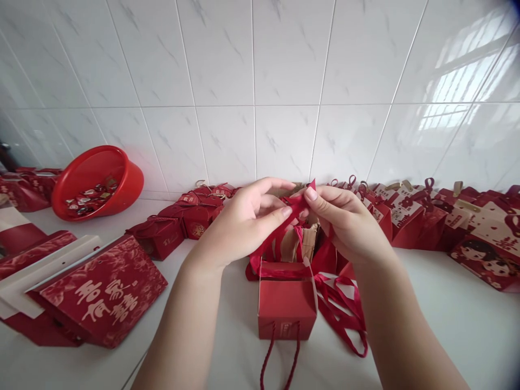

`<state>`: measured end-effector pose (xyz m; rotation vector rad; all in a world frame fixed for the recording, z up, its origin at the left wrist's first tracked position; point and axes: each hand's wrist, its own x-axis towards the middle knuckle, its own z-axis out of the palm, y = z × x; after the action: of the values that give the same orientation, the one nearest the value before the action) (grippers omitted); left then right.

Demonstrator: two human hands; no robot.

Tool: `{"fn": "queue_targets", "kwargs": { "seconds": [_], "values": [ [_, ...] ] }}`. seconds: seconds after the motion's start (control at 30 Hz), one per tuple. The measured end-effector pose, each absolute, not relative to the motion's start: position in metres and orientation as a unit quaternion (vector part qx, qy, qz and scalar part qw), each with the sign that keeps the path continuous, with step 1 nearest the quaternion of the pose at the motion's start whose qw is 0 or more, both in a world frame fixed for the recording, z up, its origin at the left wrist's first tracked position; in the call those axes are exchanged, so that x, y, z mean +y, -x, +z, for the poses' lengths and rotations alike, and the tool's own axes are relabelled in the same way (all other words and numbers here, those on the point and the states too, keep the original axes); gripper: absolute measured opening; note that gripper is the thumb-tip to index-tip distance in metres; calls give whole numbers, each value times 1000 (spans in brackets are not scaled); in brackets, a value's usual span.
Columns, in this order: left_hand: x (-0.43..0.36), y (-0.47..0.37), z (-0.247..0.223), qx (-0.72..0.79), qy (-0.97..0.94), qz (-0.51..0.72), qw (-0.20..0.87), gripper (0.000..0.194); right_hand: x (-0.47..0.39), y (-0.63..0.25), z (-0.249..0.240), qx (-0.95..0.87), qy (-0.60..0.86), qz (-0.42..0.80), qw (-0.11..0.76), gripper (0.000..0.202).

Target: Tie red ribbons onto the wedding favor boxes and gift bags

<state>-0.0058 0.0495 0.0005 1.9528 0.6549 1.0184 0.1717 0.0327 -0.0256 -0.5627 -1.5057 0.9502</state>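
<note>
Both hands meet above a small red gift box (287,303) with a twisted cord handle (266,360). Between them runs a red ribbon (299,206). My left hand (255,214) pinches it between thumb and fingers, the index finger stretched forward. On the other side, my right hand (339,211) grips the ribbon near its pointed end with thumb and fingertips. Loose ribbon loops (345,309) trail on the white surface right of the box. Behind the box is a piece of brown cardboard (309,241), partly hidden by ribbon and hands.
A tilted red basin (134,181) holding small wrapped pieces stands at the left back. Flat printed red boxes (109,292) lie at left. Small tied boxes (160,235) line the back; several looped gift boxes (418,219) crowd the right. A tiled wall (227,65) closes the back.
</note>
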Motion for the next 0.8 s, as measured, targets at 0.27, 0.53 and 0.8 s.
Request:
{"fn": "queue_targets", "kwargs": {
  "seconds": [0.27, 0.53, 0.8],
  "values": [
    [62, 9, -4, 329, -751, 386, 422, 34, 20, -186, -18, -791, 324, 248, 456, 21],
    [64, 9, -3, 345, -731, 393, 438, 38, 17, -177, -17, -817, 381, 78, 425, 27],
    [64, 5, -7, 333, -748, 460, 343, 35, 21, -178, -19, -779, 382, 136, 478, 27]
  ]
}}
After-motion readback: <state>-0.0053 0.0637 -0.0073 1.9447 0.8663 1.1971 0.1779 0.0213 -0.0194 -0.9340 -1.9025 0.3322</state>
